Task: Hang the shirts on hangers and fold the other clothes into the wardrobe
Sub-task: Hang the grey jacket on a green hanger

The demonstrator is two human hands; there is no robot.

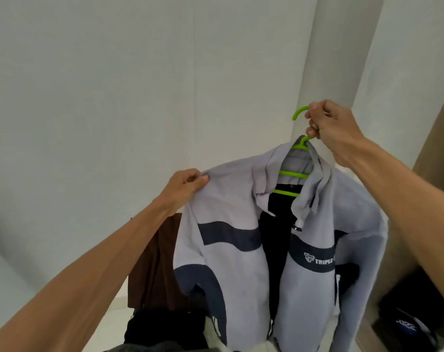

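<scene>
up by the pale pillar (325, 59), the right hand (330, 123) is curled tight round the neck of a green hanger (293, 174), holding it high so the grey jacket (228, 250) can hang free and settle. left of the hanger, the left hand (185, 186) pinches the jacket's shoulder seam, probably tugging it square over the hanger's arm. below the jacket lie a brown garment (152, 270) and dark clothes (162, 326), seemingly waiting their turn.

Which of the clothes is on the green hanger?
The pale grey jacket with dark blue bands hangs on the hanger; the brown garment and black pile are lower down, off it.
</scene>
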